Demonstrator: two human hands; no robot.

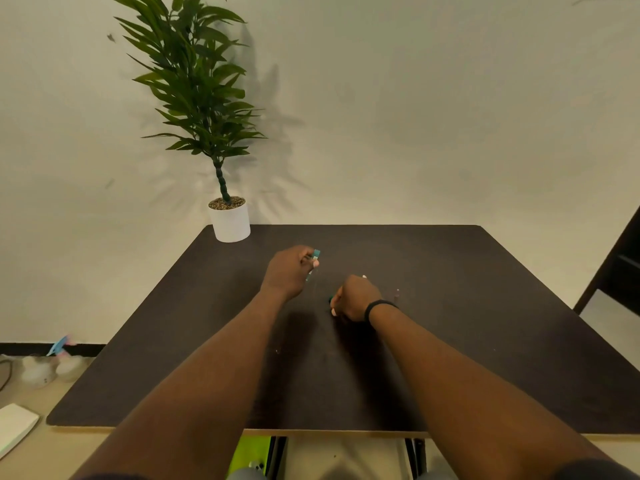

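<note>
My left hand (pixel 290 271) is above the middle of the dark table (pixel 207 341), its fingers curled round a small teal and white object (pixel 315 257) that sticks out past the fingertips. To its right, my right hand (pixel 355 299) rests low on the table as a fist, with a black band on the wrist. A small dark teal piece (pixel 330 300) shows at its thumb side, mostly hidden by the fingers. What either object is I cannot make out.
A potted plant in a white pot (pixel 230 221) stands at the table's far left corner against the wall. A small thin item (pixel 397 295) lies right of my right hand. A dark chair (pixel 613 268) stands at the right; a white box (pixel 15 426) lies on the floor at the left.
</note>
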